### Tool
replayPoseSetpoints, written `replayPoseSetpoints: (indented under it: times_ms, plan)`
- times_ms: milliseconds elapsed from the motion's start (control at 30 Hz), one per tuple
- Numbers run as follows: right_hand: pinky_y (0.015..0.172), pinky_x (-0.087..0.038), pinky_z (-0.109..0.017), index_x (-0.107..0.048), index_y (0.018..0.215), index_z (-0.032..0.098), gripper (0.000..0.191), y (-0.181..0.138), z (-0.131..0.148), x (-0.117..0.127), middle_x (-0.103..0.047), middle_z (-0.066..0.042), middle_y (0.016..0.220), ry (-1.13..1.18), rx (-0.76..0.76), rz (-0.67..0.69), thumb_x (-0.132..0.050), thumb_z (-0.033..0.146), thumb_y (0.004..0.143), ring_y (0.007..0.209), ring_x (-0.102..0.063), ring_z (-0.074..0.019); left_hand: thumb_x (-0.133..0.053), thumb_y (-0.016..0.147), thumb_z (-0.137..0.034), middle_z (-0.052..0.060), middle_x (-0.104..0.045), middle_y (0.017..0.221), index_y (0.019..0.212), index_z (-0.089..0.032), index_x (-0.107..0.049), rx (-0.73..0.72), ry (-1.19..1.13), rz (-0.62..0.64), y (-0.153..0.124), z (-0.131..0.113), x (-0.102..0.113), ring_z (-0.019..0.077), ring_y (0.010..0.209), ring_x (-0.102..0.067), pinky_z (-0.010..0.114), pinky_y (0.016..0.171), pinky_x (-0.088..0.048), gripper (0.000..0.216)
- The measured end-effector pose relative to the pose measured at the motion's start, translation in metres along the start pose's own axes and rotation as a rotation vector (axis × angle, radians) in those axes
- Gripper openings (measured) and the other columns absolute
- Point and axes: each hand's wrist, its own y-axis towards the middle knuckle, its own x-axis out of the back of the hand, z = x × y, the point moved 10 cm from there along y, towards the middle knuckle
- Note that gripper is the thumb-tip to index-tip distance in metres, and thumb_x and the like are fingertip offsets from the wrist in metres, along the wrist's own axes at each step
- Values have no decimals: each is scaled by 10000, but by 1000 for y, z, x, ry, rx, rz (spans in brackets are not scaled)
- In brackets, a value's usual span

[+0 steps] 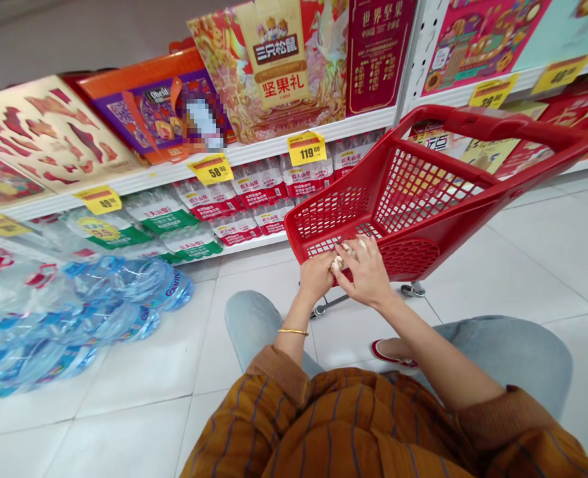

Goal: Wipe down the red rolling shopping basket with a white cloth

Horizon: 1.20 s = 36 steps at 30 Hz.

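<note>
In front of my knees, my left hand (317,275) and my right hand (368,273) meet, with their fingers bent and pressed together. Small cream-white pieces (338,263) show between the fingers; their kind is too small to make out. Just beyond the hands stands a red plastic shopping cart (413,219), tilted in view, with mesh walls. My hands overlap the near lower end of its basket, and I cannot tell whether they touch it. No goods show in the visible part of the basket.
Shelves hold gift boxes (278,66) above and shrink-wrapped water bottles (204,199) below, with yellow price tags (307,149) along the white edge. Large blue-tinted bottle packs (124,285) lie on the tiled floor (139,385) at left. The cart's caster (413,290) rests on the tiles.
</note>
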Motion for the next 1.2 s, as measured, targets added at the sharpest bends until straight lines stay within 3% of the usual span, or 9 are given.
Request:
replayPoseSetpoints:
  times_ms: [133, 367, 633, 767, 900, 1067, 1200]
  plan:
    - [1120, -318, -534, -613, 1244, 232, 337, -6, -9, -4, -626, -93, 1193, -88, 95, -63, -524, 257, 920, 1258, -424, -283, -449, 895, -119, 57, -715, 1140, 1223, -215, -603, -16, -2, 2, -3, 3, 0, 179, 1012, -672, 309, 884, -542, 375]
    - [1132, -267, -587, -592, 1275, 240, 354, -13, -22, -4, -653, -84, 1167, -184, 206, -61, -506, 178, 937, 1221, -462, -263, -431, 914, -115, 47, -711, 1169, 1219, -226, -610, -43, -1, -13, -5, 7, 0, 164, 1048, -668, 314, 910, -543, 371]
    - [1130, -276, -590, -574, 1299, 245, 369, -8, -64, 17, -650, -93, 1136, -165, 156, -45, -490, 176, 946, 1136, -505, -235, -430, 929, -139, 58, -731, 1112, 1197, -213, -626, -48, -6, -34, -6, 11, 4, 169, 1018, -682, 311, 871, -555, 341]
    - [1133, -273, -594, -543, 1330, 236, 390, -5, -67, 15, -632, -96, 1122, -145, 143, -23, -479, 180, 949, 1112, -499, -228, -419, 945, -166, 55, -732, 1107, 1196, -221, -622, -35, -1, -36, -6, 13, 5, 164, 1007, -684, 309, 857, -558, 327]
    - [1104, -353, -529, -502, 1366, 171, 414, -1, -59, 11, -614, -116, 1093, -144, 140, -5, -424, 168, 960, 1067, -508, -229, -411, 956, -187, 65, -736, 1091, 1171, -206, -628, -30, 14, -26, -6, 14, 8, 174, 1006, -682, 320, 858, -556, 306]
    - [1059, -406, -511, -475, 1388, 154, 441, 3, -52, 13, -617, -131, 1093, -85, 134, -6, -412, 161, 952, 1069, -519, -248, -421, 947, -186, 113, -729, 1072, 1173, -145, -613, -54, 52, -8, 0, -1, 15, 219, 1002, -673, 387, 900, -534, 299]
    - [1068, -404, -529, -439, 1411, 145, 459, 2, -50, 14, -623, -144, 1143, -22, 102, -47, -395, 157, 954, 1120, -523, -250, -431, 937, -158, 101, -675, 1219, 1245, -169, -564, -84, 69, -14, 10, -26, 11, 209, 1111, -624, 392, 988, -482, 336]
